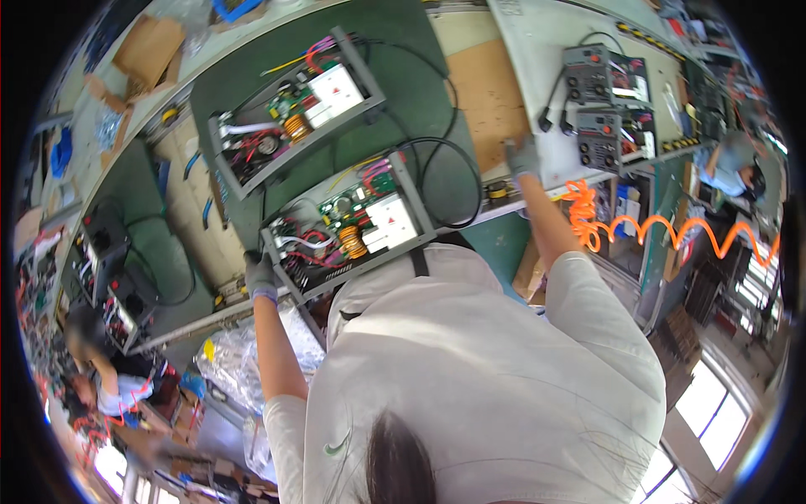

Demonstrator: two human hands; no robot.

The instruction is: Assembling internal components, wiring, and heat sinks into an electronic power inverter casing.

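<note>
My left hand (260, 275), in a grey glove, grips the left front corner of an open grey metal chassis (413, 198). Inside the chassis are green circuit boards, a copper coil, red wires and a white block. It lies on a green mat (420, 76) at the bench edge. My right hand (522, 157), also gloved and slightly blurred, reaches out to the near edge of a white table (537, 50), beside two grey boxed units (606, 109). It holds nothing that I can see.
A second open chassis (294, 105) lies farther back on the mat. A black cable (457, 181) loops beside the near chassis. An orange coiled hose (663, 227) hangs to the right. Plastic bags (239, 361) sit below the bench. Other people work at far left (105, 378) and far right (739, 168).
</note>
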